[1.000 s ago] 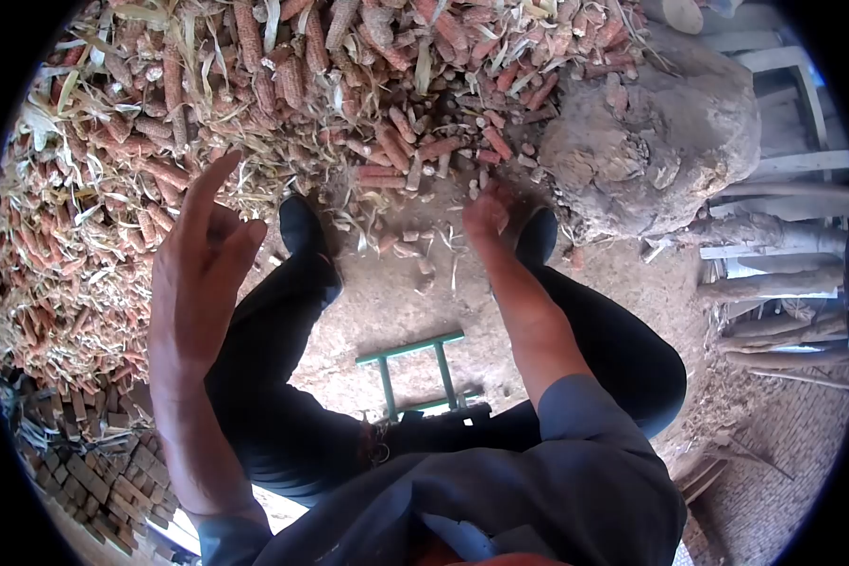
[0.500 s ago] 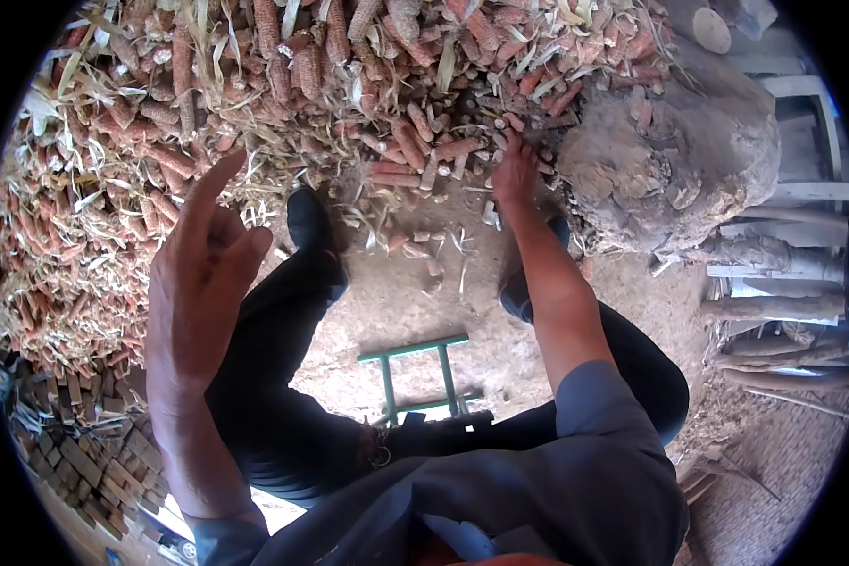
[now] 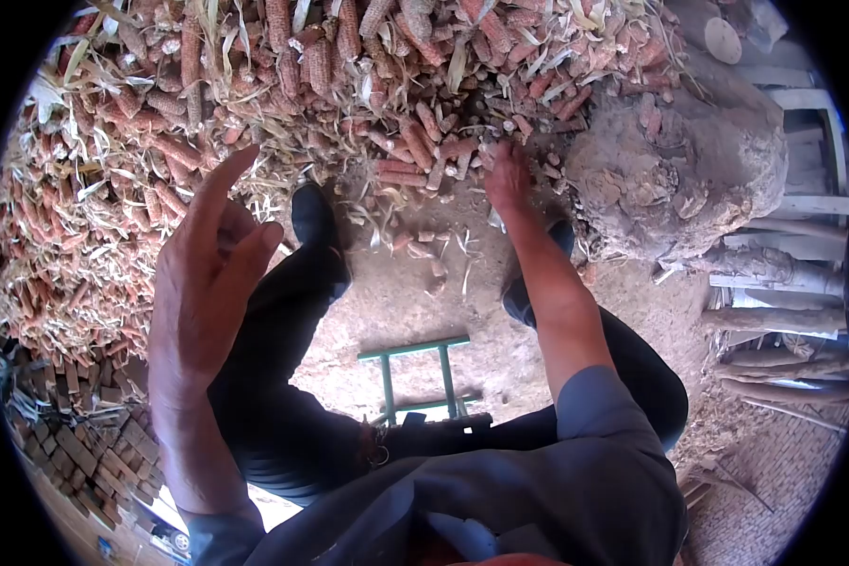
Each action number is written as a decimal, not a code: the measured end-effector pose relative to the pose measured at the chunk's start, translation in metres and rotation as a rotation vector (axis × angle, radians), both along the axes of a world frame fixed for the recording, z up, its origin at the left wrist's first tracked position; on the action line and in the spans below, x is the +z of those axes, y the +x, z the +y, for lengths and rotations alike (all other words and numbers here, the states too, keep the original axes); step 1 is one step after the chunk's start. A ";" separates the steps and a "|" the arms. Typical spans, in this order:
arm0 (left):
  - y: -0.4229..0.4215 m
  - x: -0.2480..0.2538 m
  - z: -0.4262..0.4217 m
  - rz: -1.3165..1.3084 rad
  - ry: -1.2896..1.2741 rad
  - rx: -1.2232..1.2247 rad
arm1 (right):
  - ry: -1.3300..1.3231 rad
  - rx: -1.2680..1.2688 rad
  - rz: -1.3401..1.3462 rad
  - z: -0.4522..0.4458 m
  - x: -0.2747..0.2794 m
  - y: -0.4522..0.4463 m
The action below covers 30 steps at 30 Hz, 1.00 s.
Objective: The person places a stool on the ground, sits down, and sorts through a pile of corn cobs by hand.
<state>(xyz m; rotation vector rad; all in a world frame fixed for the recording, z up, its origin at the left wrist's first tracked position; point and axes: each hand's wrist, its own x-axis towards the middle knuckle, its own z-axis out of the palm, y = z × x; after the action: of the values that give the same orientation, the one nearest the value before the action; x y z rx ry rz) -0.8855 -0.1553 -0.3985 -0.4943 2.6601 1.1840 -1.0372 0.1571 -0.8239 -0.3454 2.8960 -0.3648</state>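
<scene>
Loose corn cobs (image 3: 457, 148) lay on the ground (image 3: 387, 283) just beside the right hand (image 3: 507, 177), at its left, though I could not tell whether that grip was clenched or slack, while the left hand (image 3: 203, 278) hung well apart from them, index finger and thumb spread

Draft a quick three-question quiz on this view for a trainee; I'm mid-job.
1. The ladder-like frame is: A) red, B) green, C) white.
2. Which hand is nearer the large rough lump?
3. True or false: the left hand is touching the frame.

Key:
1. B, green.
2. The right hand, down by loose cobs.
3. False; it is well apart from the frame.
</scene>
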 end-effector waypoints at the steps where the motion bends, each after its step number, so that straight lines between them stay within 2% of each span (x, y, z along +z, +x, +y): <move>1: 0.000 0.000 0.000 -0.003 -0.010 0.007 | 0.000 0.001 0.000 -0.001 0.003 0.002; 3: -0.001 0.000 -0.001 -0.007 -0.023 0.019 | -0.099 -0.055 -0.130 -0.014 0.029 0.009; 4: -0.001 0.000 -0.001 -0.008 -0.021 0.013 | -0.100 -0.052 -0.131 -0.018 0.023 0.009; 6: -0.001 0.000 -0.001 -0.014 -0.020 0.010 | -0.246 0.082 0.058 -0.026 0.003 0.010; 10: -0.003 0.002 0.002 -0.059 -0.030 0.024 | -0.437 -0.014 -0.044 -0.053 -0.005 0.014; 13: -0.003 0.002 0.002 -0.060 -0.021 0.032 | -0.341 -0.110 -0.057 -0.076 0.023 0.023; 15: -0.002 0.002 0.002 -0.054 -0.013 0.034 | -0.259 -0.126 -0.117 -0.084 0.024 0.027; 21: -0.001 0.001 -0.001 -0.034 -0.010 0.021 | -0.177 -0.087 -0.064 -0.096 0.026 0.032; 26: 0.000 0.000 0.000 -0.012 -0.033 0.020 | 0.047 0.094 -0.081 -0.094 0.031 0.027; 30: -0.002 0.003 -0.001 -0.041 -0.068 -0.013 | -0.100 0.113 -0.067 -0.086 0.025 0.026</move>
<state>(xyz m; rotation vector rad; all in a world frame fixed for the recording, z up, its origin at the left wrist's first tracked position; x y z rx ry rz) -0.8875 -0.1561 -0.3960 -0.5053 2.6723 1.0708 -1.0112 0.0714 -0.7993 -0.5009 2.7840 -0.4935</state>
